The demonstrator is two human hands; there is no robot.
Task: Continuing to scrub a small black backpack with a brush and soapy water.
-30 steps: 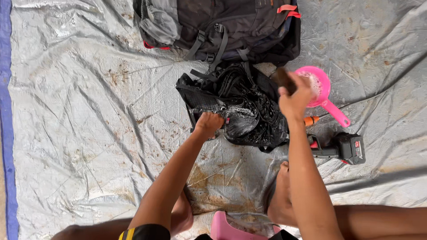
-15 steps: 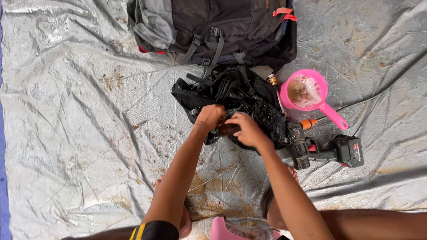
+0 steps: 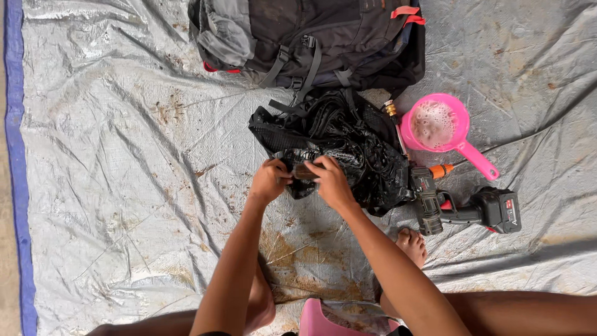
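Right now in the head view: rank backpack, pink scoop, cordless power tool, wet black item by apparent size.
1. Backpack, largest, though its top is cut off by the frame.
2. Wet black item, under both hands.
3. Cordless power tool and pink scoop: they look alike in size, so no ranking.

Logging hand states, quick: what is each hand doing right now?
Left hand: closed, gripping the wet black fabric.
Right hand: closed on a small brown object.

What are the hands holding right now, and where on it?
Both hands grip the wet black bag at its near edge: the left hand pinches the fabric, and the right hand presses a small brown object, only partly visible, against it.
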